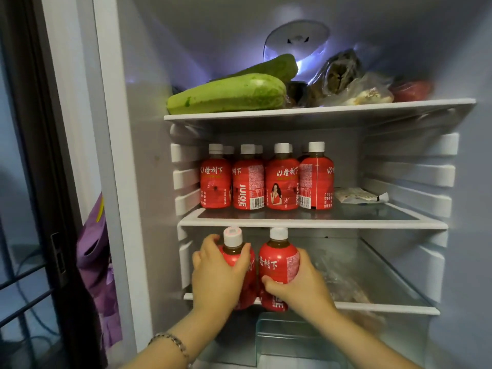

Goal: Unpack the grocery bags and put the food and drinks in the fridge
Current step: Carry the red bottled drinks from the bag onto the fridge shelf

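Note:
The fridge stands open before me. My left hand [217,272] grips a red juice bottle [241,258] with a white cap, and my right hand [298,284] grips a second red juice bottle [278,259] beside it. Both bottles are upright at the front left of the lower shelf [386,308], side by side and nearly touching. On the middle shelf [346,222] stand several more of the same red bottles [266,179] in rows at the left. Whether the held bottles rest on the lower shelf I cannot tell.
The top shelf [319,110] carries two green cabbages [229,94] and bagged food [354,86]. A flat white packet [359,195] lies at the right of the middle shelf. A wrapped item [343,283] lies at the back of the lower shelf. Purple cloth [95,262] hangs left of the fridge.

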The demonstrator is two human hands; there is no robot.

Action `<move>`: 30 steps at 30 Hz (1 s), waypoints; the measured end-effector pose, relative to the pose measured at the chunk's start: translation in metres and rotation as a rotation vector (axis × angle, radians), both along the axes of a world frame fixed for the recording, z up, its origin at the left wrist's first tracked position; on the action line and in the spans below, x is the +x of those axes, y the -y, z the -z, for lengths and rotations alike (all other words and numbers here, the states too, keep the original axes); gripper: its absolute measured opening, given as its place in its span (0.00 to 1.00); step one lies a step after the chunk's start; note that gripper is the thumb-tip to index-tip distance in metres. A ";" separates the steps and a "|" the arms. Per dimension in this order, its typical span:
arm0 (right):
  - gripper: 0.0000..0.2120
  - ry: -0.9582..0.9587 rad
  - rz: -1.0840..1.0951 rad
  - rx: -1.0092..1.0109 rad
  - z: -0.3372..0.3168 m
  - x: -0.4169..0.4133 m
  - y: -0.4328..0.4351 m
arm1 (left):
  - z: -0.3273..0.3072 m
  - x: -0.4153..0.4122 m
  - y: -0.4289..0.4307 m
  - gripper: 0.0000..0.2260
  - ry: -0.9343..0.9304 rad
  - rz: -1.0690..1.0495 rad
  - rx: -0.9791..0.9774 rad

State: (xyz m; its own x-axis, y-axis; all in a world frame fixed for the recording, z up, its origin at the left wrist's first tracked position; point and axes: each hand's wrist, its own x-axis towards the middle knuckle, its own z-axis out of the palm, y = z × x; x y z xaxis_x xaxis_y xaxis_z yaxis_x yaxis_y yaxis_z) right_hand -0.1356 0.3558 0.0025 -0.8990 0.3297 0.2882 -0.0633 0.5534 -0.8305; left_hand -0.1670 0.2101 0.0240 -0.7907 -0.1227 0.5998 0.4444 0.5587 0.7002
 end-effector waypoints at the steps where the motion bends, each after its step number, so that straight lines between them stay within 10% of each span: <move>1: 0.33 0.006 0.006 -0.006 -0.001 -0.003 0.000 | 0.007 0.001 0.000 0.26 0.049 0.048 0.059; 7: 0.30 0.070 0.078 0.022 -0.009 -0.036 -0.003 | 0.026 0.000 -0.002 0.36 0.064 0.171 0.029; 18: 0.22 0.109 0.119 0.152 -0.011 -0.043 -0.007 | 0.005 -0.007 0.010 0.23 0.148 0.240 -0.071; 30: 0.35 0.119 0.211 0.168 -0.004 -0.024 -0.002 | 0.008 -0.051 -0.025 0.32 0.326 0.180 -0.308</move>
